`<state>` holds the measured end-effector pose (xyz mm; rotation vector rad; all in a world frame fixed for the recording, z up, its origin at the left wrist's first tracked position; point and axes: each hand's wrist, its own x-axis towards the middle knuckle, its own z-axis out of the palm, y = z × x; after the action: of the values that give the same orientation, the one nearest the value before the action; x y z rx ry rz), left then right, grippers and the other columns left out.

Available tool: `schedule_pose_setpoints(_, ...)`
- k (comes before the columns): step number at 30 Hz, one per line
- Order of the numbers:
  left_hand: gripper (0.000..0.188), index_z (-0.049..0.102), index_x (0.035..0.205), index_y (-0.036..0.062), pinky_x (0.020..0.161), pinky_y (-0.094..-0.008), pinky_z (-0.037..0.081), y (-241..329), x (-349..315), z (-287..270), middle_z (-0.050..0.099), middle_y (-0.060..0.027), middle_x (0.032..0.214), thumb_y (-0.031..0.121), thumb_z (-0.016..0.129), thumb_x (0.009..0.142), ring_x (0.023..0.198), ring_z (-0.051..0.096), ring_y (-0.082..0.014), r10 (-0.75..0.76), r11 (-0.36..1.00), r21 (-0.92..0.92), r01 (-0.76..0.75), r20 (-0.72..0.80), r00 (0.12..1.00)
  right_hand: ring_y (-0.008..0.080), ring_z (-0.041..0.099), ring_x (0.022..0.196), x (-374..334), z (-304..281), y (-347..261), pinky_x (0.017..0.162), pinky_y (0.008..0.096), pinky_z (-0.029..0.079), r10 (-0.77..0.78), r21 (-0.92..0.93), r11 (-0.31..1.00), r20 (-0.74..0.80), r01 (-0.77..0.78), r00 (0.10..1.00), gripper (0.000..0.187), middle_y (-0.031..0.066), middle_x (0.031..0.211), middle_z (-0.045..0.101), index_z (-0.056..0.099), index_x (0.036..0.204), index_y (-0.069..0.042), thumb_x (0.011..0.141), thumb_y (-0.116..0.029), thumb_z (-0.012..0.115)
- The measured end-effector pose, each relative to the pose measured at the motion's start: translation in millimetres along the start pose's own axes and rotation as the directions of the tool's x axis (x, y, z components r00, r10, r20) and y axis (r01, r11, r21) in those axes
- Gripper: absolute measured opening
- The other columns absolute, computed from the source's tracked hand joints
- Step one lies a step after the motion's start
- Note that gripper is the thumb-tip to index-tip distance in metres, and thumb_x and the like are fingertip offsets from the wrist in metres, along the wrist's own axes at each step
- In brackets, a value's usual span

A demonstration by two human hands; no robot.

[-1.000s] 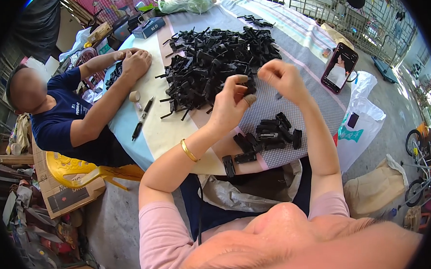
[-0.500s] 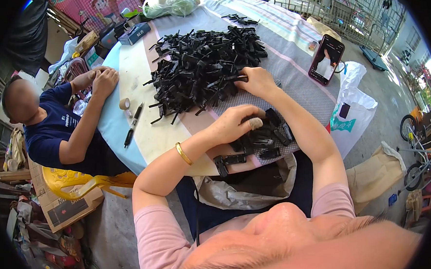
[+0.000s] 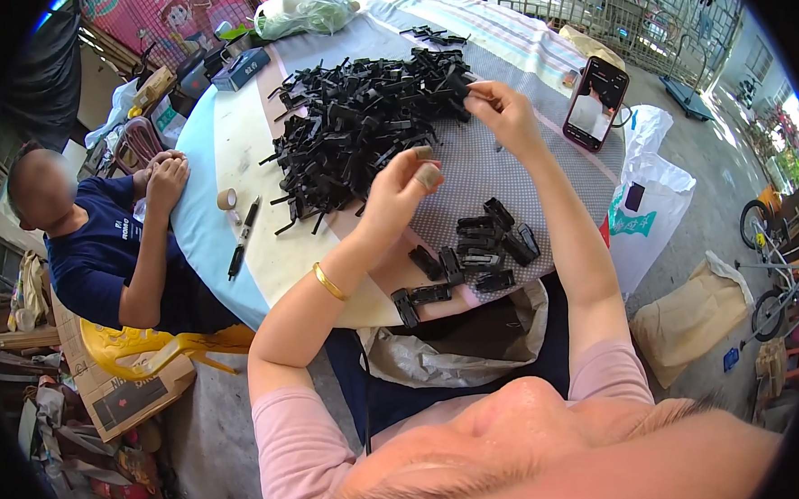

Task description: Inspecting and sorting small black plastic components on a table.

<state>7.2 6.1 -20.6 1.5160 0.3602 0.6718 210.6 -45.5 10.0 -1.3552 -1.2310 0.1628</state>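
Observation:
A big heap of black plastic parts (image 3: 357,125), many with thin prongs sticking out, covers the middle of the cloth-covered table (image 3: 250,158). At the heap's right edge, my right hand (image 3: 508,122) has its fingertips closed on one black part (image 3: 456,86). My left hand (image 3: 398,193) hovers beside the heap's lower right side, thumb and fingers apart, with tape around the thumb and a finger; nothing shows in it. Closer to me lies a small group of separate black parts (image 3: 479,245) near the table's front edge. Below that edge, an open pale sack (image 3: 405,362) rests at my lap.
A marker pen (image 3: 243,238) and a tape roll (image 3: 226,199) lie left. One person (image 3: 114,237) sits at the left side, hands on the table edge. A phone (image 3: 595,104) stands at the right, by a white plastic bag (image 3: 653,182). A blue box (image 3: 240,70) sits at the back.
Both hands have moved away from me, the left leaving the small group of parts and the right going up along the heap's edge. The separate parts are now uncovered.

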Motion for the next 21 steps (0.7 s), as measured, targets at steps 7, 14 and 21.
schedule_pose_setpoints(7,0.049,0.037,0.123,0.0004,0.083,-0.0327,0.049,27.7,-0.4,-31.5,0.055,-0.0145,0.105,0.033,0.048,0.089,0.095,0.059,-0.0264,-0.06,0.903,-0.382,0.197,0.341,0.938,0.0026,0.05,0.066,-21.3,7.8,-32.7,0.062,0.0175,0.043,-0.018,0.25,0.955,0.58,-0.157,0.814,0.031,-0.0027,0.074,0.055,0.063,0.1,-0.006,0.07,0.003,0.059)
schedule_pose_setpoints(14,0.037,0.042,0.118,0.0031,0.081,-0.0344,0.049,29.9,-2.6,-28.2,0.056,-0.0118,0.102,0.02,0.053,0.087,0.094,0.06,-0.0268,-0.123,0.863,-0.414,0.29,0.386,0.914,0.0079,0.056,0.064,-26.2,15.3,-38.6,0.057,0.0211,0.045,-0.265,0.196,0.963,0.542,0.186,0.797,0.033,0.0037,0.074,0.059,0.063,0.098,-0.005,0.067,0.005,0.058)
schedule_pose_setpoints(21,0.041,0.045,0.117,0.0037,0.083,-0.0353,0.048,22.0,-2.2,-25.5,0.059,-0.0125,0.1,0.009,0.061,0.079,0.089,0.06,-0.0246,-0.066,0.914,-0.384,0.133,0.183,0.981,0.0059,0.051,0.06,-32.0,19.2,-50.0,0.051,0.0191,0.042,-0.117,0.004,0.992,0.397,0.126,0.91,0.035,0.0019,0.071,0.054,0.059,0.105,-0.006,0.071,0.003,0.057)
